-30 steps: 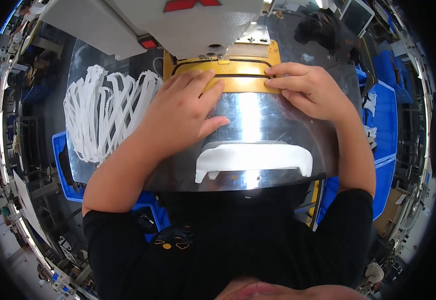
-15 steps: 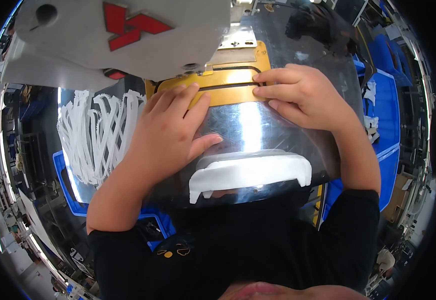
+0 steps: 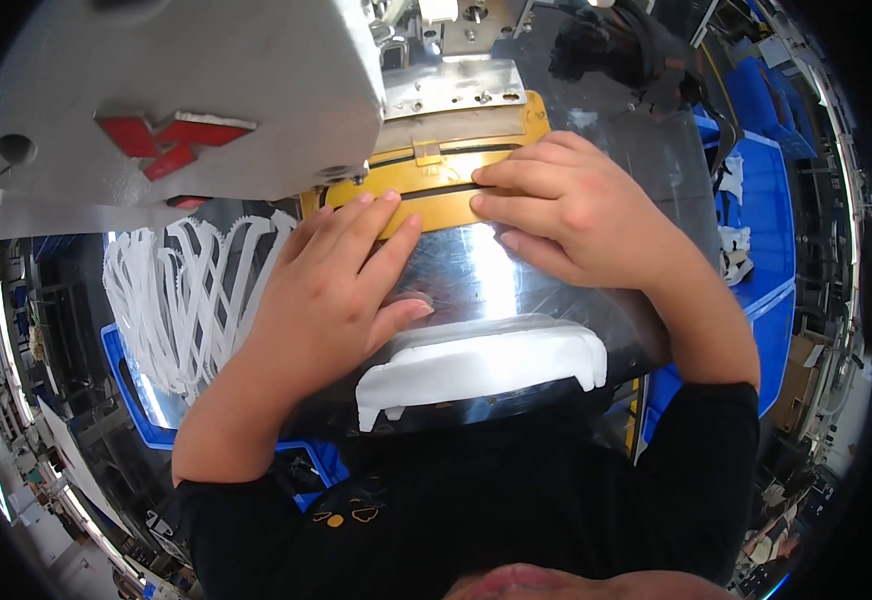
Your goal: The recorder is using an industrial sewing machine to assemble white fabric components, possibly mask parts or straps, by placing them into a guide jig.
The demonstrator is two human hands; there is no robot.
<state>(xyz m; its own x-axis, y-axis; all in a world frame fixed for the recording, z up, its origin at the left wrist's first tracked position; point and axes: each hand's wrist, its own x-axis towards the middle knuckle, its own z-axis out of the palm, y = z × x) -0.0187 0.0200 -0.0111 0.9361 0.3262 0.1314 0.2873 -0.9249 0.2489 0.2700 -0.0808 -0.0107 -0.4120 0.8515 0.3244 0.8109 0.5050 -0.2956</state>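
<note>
A yellow template plate (image 3: 446, 207) with long dark-edged slots lies on the shiny metal work surface (image 3: 456, 275), under a grey sewing machine head (image 3: 256, 80). My left hand (image 3: 331, 285) rests its outstretched fingertips on the plate's left front part, thumb spread over the metal. On the right part, the fingers of my right hand (image 3: 571, 210) lie across the plate near a slot, its thumb lower down by the front edge. Neither hand visibly grips anything; whatever lies under the fingertips is hidden. Nearer to me sits a small stack of curved white fabric pieces (image 3: 486, 368).
Many white strips (image 3: 191, 300) lie in a loose heap at the left. Blue bins (image 3: 771, 220) stand to the right, with white pieces in one. Another blue bin (image 3: 121, 365) shows at the left edge. A metal bracket (image 3: 456, 85) with screws adjoins the plate's far side.
The view has shifted, so the machine head shows further left. My right hand has slid leftward along the plate. My left hand stays at the plate's left part.
</note>
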